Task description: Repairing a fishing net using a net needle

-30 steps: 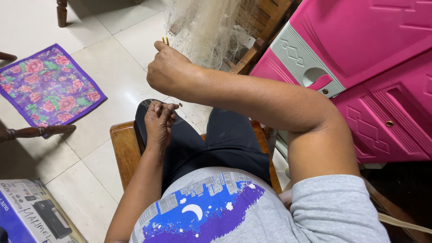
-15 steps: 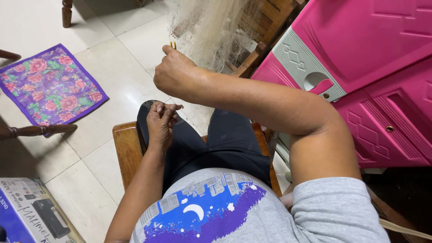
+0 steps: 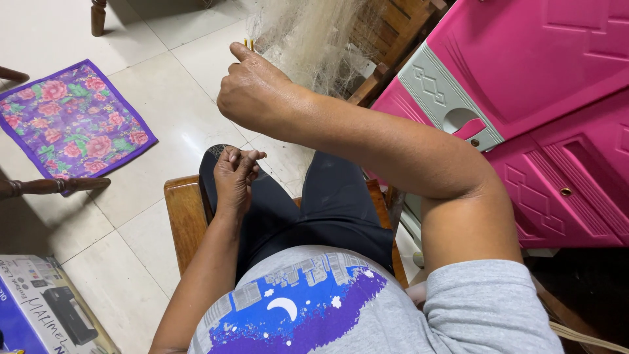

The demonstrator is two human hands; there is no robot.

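A pink plastic cabinet (image 3: 544, 111) is filling the upper right of the frame, and pale floor tiles (image 3: 164, 111) are spreading across the upper left, where a purple floral mat (image 3: 72, 121) is lying flat. At the lower left corner a printed cardboard box (image 3: 46, 308) is sitting on the floor. The person is sitting on a wooden chair (image 3: 183, 219) at the lower centre, with dark trousers showing above a grey printed shirt.

At top centre a heap of fine pale netting (image 3: 308, 36) is hanging against a wooden frame behind it. The right hand (image 3: 252, 92) is being held raised just below and left of that netting, with fingers closed narrowly on a small yellowish netting needle (image 3: 249, 44) whose tips are poking up above the thumb. The left hand (image 3: 234, 174) is resting over the knee at centre, with fingers pinched tight together; what it is gripping is too fine to make out, probably thread or mesh.

Judging from this, the work is going best if the lower pinch is keeping the strand taut while the raised hand is drawing the needle steadily, avoiding snagging loose mesh beside it.
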